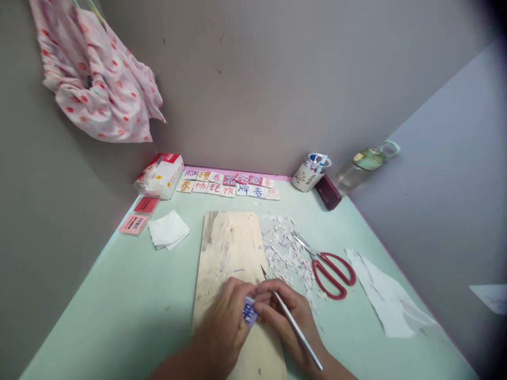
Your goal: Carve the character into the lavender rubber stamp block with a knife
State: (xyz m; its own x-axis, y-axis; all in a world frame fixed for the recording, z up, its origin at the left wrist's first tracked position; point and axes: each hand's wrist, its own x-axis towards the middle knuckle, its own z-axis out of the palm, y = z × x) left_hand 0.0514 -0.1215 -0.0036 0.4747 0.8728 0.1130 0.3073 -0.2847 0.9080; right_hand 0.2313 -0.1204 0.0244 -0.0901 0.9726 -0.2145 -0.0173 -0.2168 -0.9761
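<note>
left hand (pixel 225 322) pinches paper piece (pixel 249 311) from left | right hand (pixel 287 316) pinches craft knife (pixel 293 319) | blade tip points up-left, away, over wooden board (pixel 227 248)

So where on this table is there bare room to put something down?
Bare table lies left of the wooden board, below the folded tissue. Another patch sits between the row of character tiles and the board. Right of the board it is crowded: paper scraps, red scissors, crumpled paper.
</note>
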